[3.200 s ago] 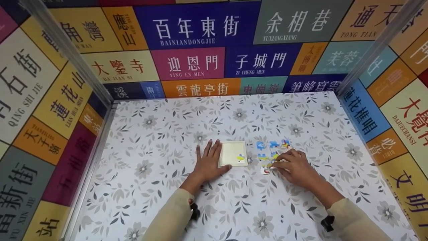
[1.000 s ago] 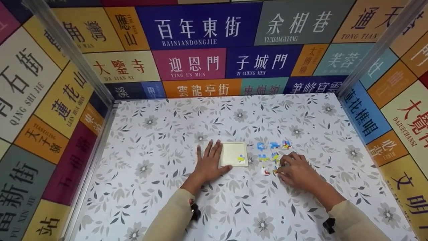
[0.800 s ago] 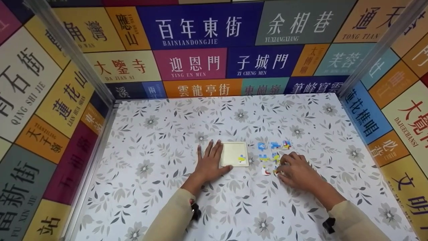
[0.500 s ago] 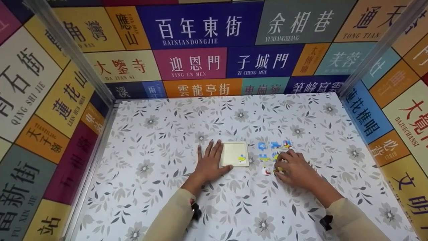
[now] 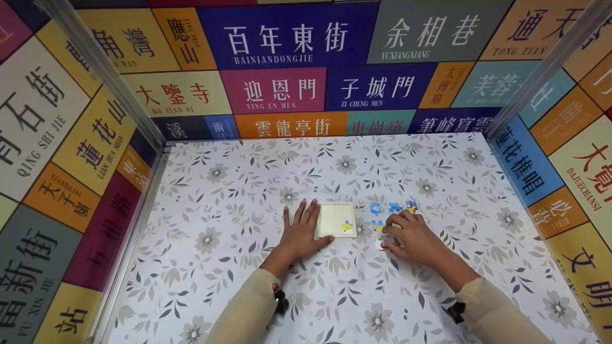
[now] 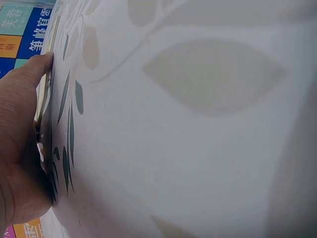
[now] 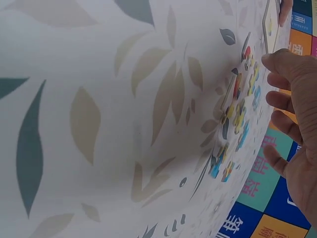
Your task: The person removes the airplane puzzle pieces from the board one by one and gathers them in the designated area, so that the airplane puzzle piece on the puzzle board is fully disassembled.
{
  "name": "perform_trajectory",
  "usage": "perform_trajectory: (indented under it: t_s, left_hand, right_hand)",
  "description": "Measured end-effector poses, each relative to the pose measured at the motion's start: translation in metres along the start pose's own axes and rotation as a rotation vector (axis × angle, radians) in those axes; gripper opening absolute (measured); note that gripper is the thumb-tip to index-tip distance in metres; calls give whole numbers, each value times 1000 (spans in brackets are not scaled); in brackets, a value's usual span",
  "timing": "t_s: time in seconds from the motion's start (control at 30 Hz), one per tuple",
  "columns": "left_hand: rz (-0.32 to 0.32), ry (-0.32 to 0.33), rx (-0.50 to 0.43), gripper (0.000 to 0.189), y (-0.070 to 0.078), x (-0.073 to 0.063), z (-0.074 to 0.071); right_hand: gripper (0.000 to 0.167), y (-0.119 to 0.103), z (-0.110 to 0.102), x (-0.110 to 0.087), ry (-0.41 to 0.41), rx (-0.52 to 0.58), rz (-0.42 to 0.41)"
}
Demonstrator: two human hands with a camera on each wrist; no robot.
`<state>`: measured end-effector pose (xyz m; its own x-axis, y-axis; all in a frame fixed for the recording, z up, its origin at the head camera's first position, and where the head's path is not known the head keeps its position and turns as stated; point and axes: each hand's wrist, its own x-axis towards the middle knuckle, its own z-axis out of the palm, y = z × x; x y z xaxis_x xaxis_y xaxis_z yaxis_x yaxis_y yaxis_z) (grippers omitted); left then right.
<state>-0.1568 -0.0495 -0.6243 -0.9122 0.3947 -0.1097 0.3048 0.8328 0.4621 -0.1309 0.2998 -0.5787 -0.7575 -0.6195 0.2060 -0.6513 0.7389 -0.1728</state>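
Note:
My left hand (image 5: 296, 236) rests on the table with straight fingers along the left edge of a shallow cream puzzle tray (image 5: 333, 215), its thumb at the lower edge. One yellow, blue and white puzzle piece (image 5: 347, 227) lies in the tray's lower right corner. Over the loose pieces on the right, my right hand (image 5: 415, 239) hovers with bent, spread fingers and nothing visible between them. A white and red piece (image 5: 380, 245) shows beside its thumb. Blue pieces (image 5: 375, 208) and a red-yellow one (image 5: 411, 207) lie beyond; others are partly covered. The right wrist view shows several pieces (image 7: 240, 110) flat on the table.
A white tablecloth (image 5: 239, 191) with grey flowers and leaves covers the table. Panels with Chinese lettering (image 5: 282, 38) wall in the back and both sides, with clear corner posts at the back.
The right hand shifts left, from the right side of the loose pieces to above them, covering the lower middle ones. The left hand and tray stay put.

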Motion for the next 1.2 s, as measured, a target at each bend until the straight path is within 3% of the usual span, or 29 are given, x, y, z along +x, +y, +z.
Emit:
perform_trajectory:
  t_s: [0.37,0.97,1.2]
  left_hand:
    - [-9,-3,52,104,2,-1,-2]
    - [11,-13,0,103,-3,1,1]
    - [-4,-5,32,103,-2,1,1]
  right_hand:
    - [29,-6,3,12,-35,28,27]
    - [35,-15,15,35,-53,15,39]
    - [36,-19,19,45,-49,59,50]
